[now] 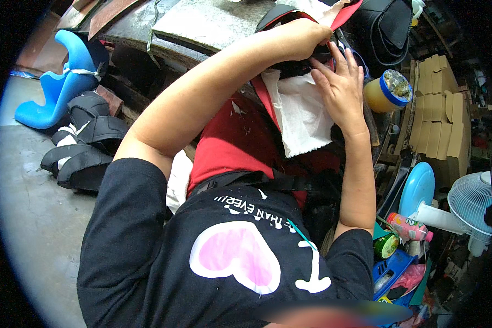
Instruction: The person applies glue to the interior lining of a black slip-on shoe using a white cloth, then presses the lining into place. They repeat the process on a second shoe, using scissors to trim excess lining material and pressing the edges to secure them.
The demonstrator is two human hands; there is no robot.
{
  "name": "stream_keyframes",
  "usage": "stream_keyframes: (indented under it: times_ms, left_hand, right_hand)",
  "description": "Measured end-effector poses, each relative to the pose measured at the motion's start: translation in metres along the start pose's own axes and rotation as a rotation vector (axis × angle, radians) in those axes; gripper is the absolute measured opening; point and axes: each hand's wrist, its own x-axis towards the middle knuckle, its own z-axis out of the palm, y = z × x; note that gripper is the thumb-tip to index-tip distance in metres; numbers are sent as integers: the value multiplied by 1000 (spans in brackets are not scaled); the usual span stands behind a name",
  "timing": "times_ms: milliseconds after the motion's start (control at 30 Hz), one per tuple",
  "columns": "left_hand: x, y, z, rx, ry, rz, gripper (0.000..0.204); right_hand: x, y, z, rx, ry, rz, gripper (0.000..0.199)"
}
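Note:
At the top of the head view my left hand (312, 41) is closed beside a black and red piece (283, 15), which looks like a shoe upper. Its fingertips are hidden, so what they grip cannot be made out. My right hand (341, 93) lies just below it with fingers stretched out, the fingertips near the dark middle of the work. A white cloth (300, 117) with a red-edged border hangs under this hand, over my red-covered lap (229, 145).
Right of my right hand stands a blue-rimmed jar (388, 91) of yellowish stuff. Beyond are cardboard boxes (440, 117) and a fan (470, 202). Black shoe uppers (87, 145) and blue moulded forms (63, 82) lie at left. A worn bench board (205, 24) is ahead.

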Motion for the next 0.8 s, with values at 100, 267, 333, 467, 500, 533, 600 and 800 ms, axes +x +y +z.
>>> stream_keyframes:
  times_ms: [100,267,333,467,500,533,600,800]
  left_hand:
    - [1,-1,1,14,-30,-20,26]
    - [0,1,1,23,-40,-22,25]
    - [-1,1,0,28,-60,-45,25]
    - [-2,2,-1,33,-76,-51,26]
    - [-2,3,-1,39,-78,-39,26]
    - [-2,4,0,46,-80,-26,26]
    - [-2,5,0,66,-68,-20,28]
    - [-14,5,-2,15,-58,-5,28]
  right_hand:
    - [0,4,-3,-30,32,4,51]
    - [-2,12,-10,-172,99,23,50]
    - [-6,13,-14,-1,56,36,49]
    - [-12,9,-17,267,40,30,47]
    - [-12,4,-14,195,11,78,45]
    - [-13,0,-12,127,-10,36,45]
    - [-13,-6,-9,39,-47,26,44]
    - [-10,7,-17,-188,34,-35,38]
